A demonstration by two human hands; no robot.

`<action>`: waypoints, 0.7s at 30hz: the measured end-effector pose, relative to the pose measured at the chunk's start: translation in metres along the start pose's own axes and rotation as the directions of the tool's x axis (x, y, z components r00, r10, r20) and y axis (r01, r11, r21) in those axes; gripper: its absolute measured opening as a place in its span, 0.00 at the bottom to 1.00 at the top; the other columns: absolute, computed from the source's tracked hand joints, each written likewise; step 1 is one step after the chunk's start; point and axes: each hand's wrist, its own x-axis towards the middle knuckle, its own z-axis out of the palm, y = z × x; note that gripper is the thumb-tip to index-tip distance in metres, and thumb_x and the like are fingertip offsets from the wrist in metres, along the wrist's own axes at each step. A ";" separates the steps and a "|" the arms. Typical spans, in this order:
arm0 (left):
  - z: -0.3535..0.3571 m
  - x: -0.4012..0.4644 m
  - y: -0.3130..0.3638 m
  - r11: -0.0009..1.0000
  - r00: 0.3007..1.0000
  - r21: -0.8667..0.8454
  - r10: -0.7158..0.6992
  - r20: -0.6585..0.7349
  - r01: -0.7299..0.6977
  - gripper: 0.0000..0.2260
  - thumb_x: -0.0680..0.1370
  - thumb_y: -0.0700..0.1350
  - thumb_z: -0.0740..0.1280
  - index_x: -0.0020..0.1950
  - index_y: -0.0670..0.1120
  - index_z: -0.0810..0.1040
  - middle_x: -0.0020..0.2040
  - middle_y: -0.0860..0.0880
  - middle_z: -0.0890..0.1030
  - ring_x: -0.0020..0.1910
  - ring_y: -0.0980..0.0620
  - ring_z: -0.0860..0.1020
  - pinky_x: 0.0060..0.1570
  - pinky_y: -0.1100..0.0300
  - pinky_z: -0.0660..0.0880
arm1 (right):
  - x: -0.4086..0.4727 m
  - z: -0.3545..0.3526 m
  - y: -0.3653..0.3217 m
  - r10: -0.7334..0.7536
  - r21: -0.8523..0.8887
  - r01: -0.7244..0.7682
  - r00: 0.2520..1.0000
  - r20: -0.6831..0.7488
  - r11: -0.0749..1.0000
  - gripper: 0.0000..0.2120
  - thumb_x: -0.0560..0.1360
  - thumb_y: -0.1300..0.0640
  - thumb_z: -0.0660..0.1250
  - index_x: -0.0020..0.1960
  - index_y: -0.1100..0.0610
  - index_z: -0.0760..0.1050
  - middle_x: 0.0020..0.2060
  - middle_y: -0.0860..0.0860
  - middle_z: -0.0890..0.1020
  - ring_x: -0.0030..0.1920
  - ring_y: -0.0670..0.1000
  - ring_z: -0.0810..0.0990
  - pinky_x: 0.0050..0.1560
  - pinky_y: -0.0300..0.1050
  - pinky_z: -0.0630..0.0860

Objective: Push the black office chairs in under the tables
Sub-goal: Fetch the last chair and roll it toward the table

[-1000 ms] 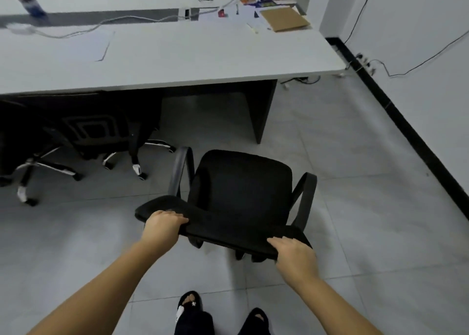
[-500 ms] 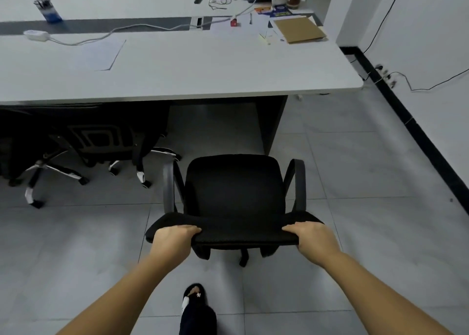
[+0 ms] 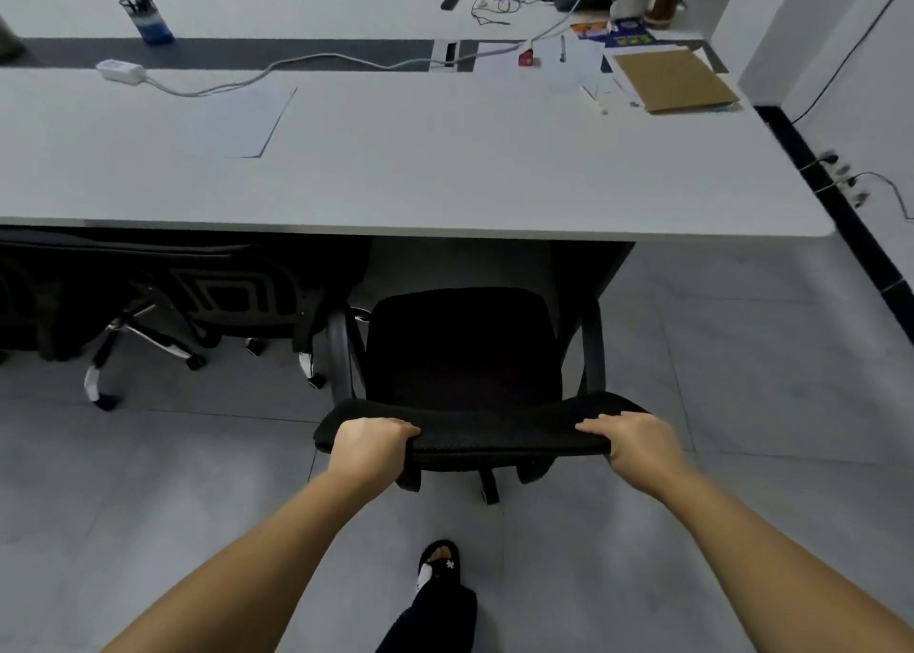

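A black office chair [image 3: 467, 351] with armrests faces the white table [image 3: 445, 177], its seat front just short of the table's near edge. My left hand [image 3: 368, 442] grips the left end of the chair's backrest top. On the right end of that backrest sits my right hand [image 3: 630, 437], also gripping. Another black chair [image 3: 217, 296] stands tucked under the table to the left, its chrome legs and casters showing. A dark table leg panel [image 3: 611, 266] stands just right of the chair I hold.
On the table lie a power strip [image 3: 118, 70] with cable, a paper sheet [image 3: 237, 123] and a brown cardboard folder [image 3: 672, 81]. A white wall with black skirting [image 3: 836, 197] and cables runs along the right. My foot in a black slipper [image 3: 440, 566] is behind the chair.
The chair has turned square to the table and rolled forward toward it. Both hands stayed on the backrest, and I have stepped closer.
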 end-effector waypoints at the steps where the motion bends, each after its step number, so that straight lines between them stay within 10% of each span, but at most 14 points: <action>1: -0.002 0.009 -0.001 1.000 1.000 -0.008 0.009 -0.007 -0.009 0.21 0.77 0.41 0.61 0.68 0.56 0.68 0.67 0.56 0.73 0.66 0.54 0.71 0.58 0.60 0.70 | 0.009 -0.002 0.002 0.001 0.013 -0.001 1.000 -0.022 1.000 0.21 0.72 0.63 0.65 0.59 0.42 0.76 0.55 0.47 0.82 0.56 0.53 0.79 0.50 0.45 0.76; 12: -0.020 0.089 0.027 0.993 0.998 -0.110 0.039 -0.050 -0.044 0.22 0.77 0.41 0.62 0.69 0.54 0.67 0.69 0.54 0.72 0.67 0.54 0.70 0.62 0.60 0.67 | 0.101 -0.036 0.062 -0.098 -0.074 0.096 0.995 -0.028 0.993 0.29 0.50 0.71 0.77 0.43 0.44 0.83 0.32 0.44 0.84 0.29 0.51 0.81 0.24 0.36 0.72; 21: -0.045 0.142 0.053 0.995 0.999 -0.101 0.009 -0.051 -0.014 0.21 0.78 0.39 0.57 0.70 0.55 0.67 0.70 0.55 0.70 0.69 0.55 0.67 0.64 0.60 0.66 | 0.159 -0.054 0.111 -0.188 -0.046 0.187 0.982 -0.032 0.981 0.27 0.50 0.69 0.79 0.44 0.47 0.83 0.35 0.46 0.86 0.31 0.51 0.83 0.26 0.41 0.78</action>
